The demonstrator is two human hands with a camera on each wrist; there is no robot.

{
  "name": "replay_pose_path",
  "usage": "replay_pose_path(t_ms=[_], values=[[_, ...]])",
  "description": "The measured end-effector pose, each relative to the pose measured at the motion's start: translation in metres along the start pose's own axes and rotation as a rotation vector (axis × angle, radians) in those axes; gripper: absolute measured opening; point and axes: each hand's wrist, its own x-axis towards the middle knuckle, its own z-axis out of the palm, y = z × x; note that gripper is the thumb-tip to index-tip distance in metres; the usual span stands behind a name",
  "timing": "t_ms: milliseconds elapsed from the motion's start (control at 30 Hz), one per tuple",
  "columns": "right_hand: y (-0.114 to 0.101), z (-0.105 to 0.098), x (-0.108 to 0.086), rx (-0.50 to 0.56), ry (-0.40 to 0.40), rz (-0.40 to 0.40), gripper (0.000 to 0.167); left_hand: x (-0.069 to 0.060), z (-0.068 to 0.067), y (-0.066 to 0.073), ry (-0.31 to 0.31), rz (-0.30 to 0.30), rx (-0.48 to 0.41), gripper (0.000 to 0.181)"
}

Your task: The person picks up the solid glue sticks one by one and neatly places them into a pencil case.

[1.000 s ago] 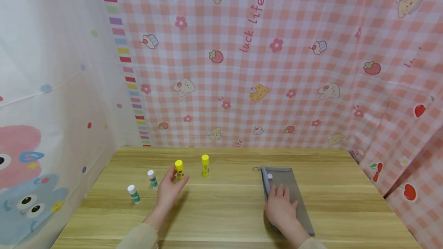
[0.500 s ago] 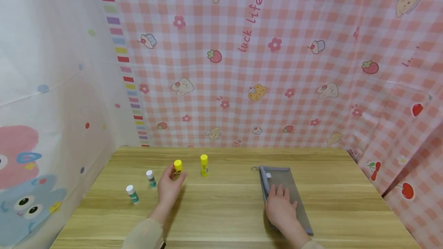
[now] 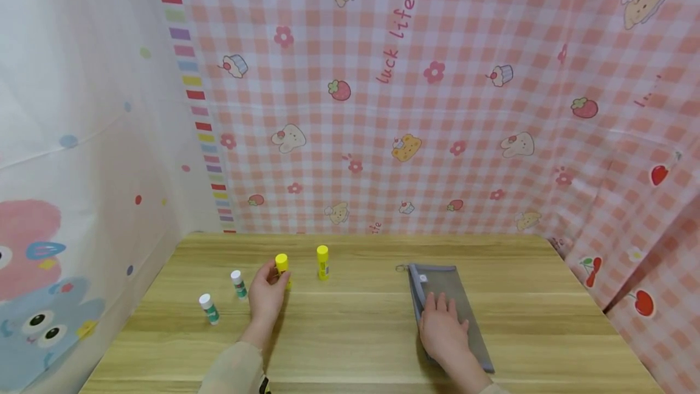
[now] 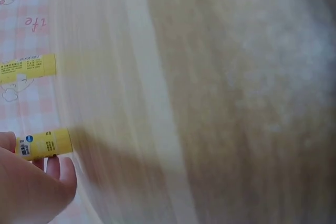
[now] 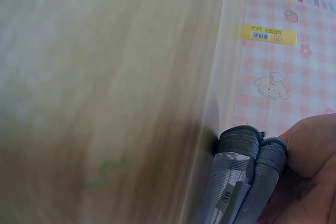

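Note:
My left hand (image 3: 267,301) pinches a yellow glue stick (image 3: 281,261) between thumb and fingers; the stick is upright on the table. In the left wrist view the thumb and fingertips lie on either side of that stick's printed barrel (image 4: 44,144). A second yellow glue stick (image 3: 323,264) stands to its right, untouched. Over on the right, a grey mesh zipper pouch (image 3: 463,300) lies on the table, and my right hand (image 3: 444,330) rests on it with fingers extended. The right wrist view gives a close look at the pouch's zippered edge (image 5: 239,142) beside the palm.
Two white-capped green glue sticks, a farther one (image 3: 239,284) and a nearer one (image 3: 209,309), stand left of my left hand. Behind the wooden table (image 3: 350,333) hangs a pink checked cloth (image 3: 372,120). A metal ring (image 3: 401,268) sticks out from the pouch's far left corner.
My left thumb has moved in against the yellow glue stick, narrowing the hand's earlier wider spread. The right hand stays on the pouch.

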Motion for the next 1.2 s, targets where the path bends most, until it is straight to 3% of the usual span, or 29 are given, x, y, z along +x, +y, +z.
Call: replay_pose_path(t_ms=[533, 1200], values=[[-0.0014, -0.0008, 0.0018, 0.031, 0.001, 0.017, 0.047, 0.0017, 0.0001, -0.0031, 0.013, 0.033, -0.001, 0.038], [-0.0024, -0.0024, 0.0019, 0.080, -0.029, 0.041, 0.047, -0.0049, -0.0028, -0.0038, -0.018, 0.080, 0.024, 0.035]])
